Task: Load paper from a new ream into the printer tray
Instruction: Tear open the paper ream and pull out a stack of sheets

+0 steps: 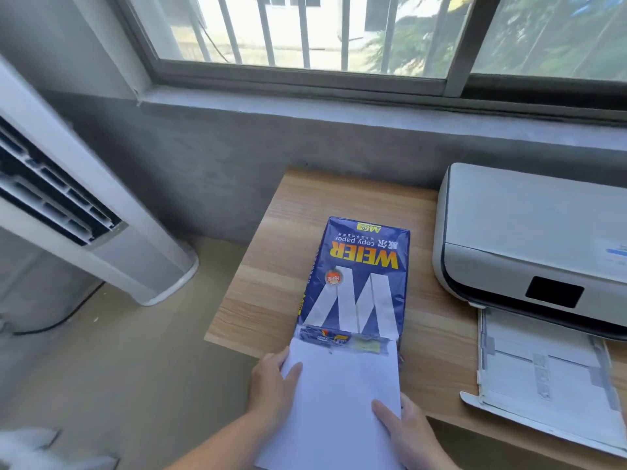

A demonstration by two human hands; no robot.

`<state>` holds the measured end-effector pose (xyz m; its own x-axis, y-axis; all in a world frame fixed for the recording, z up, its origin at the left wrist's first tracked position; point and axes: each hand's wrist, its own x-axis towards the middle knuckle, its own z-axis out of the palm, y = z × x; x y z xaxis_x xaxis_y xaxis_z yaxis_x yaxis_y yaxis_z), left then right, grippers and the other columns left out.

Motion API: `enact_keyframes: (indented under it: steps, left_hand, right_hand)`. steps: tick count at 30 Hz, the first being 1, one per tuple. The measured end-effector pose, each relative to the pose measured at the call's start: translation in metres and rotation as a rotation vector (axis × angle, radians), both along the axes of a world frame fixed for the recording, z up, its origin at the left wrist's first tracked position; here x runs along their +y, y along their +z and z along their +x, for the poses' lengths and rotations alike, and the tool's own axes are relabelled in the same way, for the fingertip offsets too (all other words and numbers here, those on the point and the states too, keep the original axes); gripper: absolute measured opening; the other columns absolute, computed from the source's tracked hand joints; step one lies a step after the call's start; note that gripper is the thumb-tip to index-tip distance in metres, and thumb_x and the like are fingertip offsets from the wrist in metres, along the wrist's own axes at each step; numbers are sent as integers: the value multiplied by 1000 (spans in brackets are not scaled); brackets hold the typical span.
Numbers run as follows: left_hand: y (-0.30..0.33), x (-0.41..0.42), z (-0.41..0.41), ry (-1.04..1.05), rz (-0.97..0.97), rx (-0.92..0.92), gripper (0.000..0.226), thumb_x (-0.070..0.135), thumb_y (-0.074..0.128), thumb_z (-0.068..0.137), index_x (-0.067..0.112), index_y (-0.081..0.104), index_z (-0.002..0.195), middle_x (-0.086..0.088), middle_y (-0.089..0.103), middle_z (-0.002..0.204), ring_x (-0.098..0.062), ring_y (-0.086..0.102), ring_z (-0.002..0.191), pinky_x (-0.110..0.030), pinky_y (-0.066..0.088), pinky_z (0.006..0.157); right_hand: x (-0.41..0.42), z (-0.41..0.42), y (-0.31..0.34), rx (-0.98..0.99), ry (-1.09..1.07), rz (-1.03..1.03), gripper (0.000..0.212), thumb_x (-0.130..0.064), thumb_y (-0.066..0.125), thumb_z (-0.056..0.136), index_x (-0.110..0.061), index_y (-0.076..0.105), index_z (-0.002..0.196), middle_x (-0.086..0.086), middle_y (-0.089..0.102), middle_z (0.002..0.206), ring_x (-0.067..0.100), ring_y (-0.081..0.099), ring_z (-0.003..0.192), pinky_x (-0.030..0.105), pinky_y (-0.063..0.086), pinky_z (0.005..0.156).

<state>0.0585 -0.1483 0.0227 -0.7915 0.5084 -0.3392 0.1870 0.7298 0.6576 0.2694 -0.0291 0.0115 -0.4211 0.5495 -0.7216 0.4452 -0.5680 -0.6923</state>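
Left hand (271,378) pinches the left edge of the white sheets (339,401), thumb on top. Right hand (403,425) grips their right edge likewise. Sheets half out of the torn blue ream (359,276) mid-desk. Not loaded yet: printer tray (549,378) extended at right, looks empty. Bare desk (437,334) between, path clear; sheets overhang near edge.

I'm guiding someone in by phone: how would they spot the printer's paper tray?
Start at the white printer on the right of the wooden table. The tray juts from its lower front toward the viewer: a flat, open, pale drawer, unlike the blue ream lying left of it.
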Motion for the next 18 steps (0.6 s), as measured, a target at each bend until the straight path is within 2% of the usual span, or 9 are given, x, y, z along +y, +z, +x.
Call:
enact_keyframes:
  steps: [2, 4, 6, 7, 9, 12, 14, 16, 18]
  left_hand:
    - [11, -12, 12, 33, 12, 9, 23, 17, 72, 87, 16, 73, 110, 14, 58, 87, -13, 61, 87, -26, 42, 73]
    - [20, -30, 25, 65, -3, -6, 32, 17, 72, 86, 16, 70, 118, 12, 62, 94, -11, 62, 91, -26, 43, 77]
    - [28, -49, 41, 105, -23, -14, 40, 17, 74, 85, 18, 67, 124, 10, 65, 101, -5, 63, 91, -20, 43, 77]
    - [31, -60, 50, 130, -34, -5, 41, 15, 75, 84, 17, 67, 124, 8, 66, 101, -1, 63, 87, -13, 42, 74]
    - [39, -80, 69, 218, -32, 35, 41, 8, 78, 81, 15, 70, 121, 6, 67, 93, 3, 63, 76, -5, 41, 67]
    - [58, -97, 97, 344, 39, 112, 41, 15, 78, 78, 16, 71, 118, 8, 65, 89, 11, 60, 76, -1, 40, 64]
    - [68, -91, 107, 364, 67, 133, 44, 23, 76, 78, 20, 68, 121, 10, 64, 95, 8, 61, 80, -3, 41, 68]
    - [74, -71, 110, 368, 89, 123, 41, 17, 75, 85, 21, 67, 125, 10, 64, 100, 2, 63, 85, -12, 43, 73]
    - [79, -40, 114, 338, 119, 115, 40, 18, 70, 89, 28, 65, 128, 11, 63, 105, 1, 63, 90, -22, 45, 75]
  right_hand:
    - [-5, 10, -2, -17, 98, -25, 35, -24, 80, 79, -15, 74, 112, 3, 80, 108, 23, 73, 105, 46, 54, 100]
    - [-10, 24, -2, 6, 205, -62, 51, -40, 81, 66, -20, 74, 112, -1, 79, 112, 13, 72, 106, 38, 54, 100]
    - [-11, 34, 5, 50, 338, -84, 47, -37, 79, 75, -20, 72, 118, -5, 77, 117, 1, 70, 107, 22, 52, 95]
    - [-12, 37, 11, 80, 405, -110, 47, -37, 78, 78, -21, 70, 122, -8, 76, 120, 0, 68, 111, 20, 50, 98]
    - [-14, 41, 20, 114, 497, -174, 51, -43, 75, 78, -25, 67, 126, -13, 73, 124, 4, 65, 119, 28, 45, 109]
    - [-14, 46, 33, 155, 602, -153, 41, -36, 68, 83, -28, 67, 124, -16, 73, 121, 0, 65, 115, 23, 48, 104]
    - [-7, 49, 39, 191, 611, -61, 39, -34, 66, 83, -29, 68, 122, -14, 74, 120, -2, 67, 111, 24, 51, 100]
    - [6, 53, 46, 218, 562, -27, 39, -33, 66, 83, -27, 68, 121, -11, 76, 118, 4, 70, 110, 35, 54, 101]
    - [28, 60, 54, 223, 457, -25, 30, -21, 64, 89, -22, 69, 119, -8, 79, 111, 11, 73, 104, 34, 59, 93]
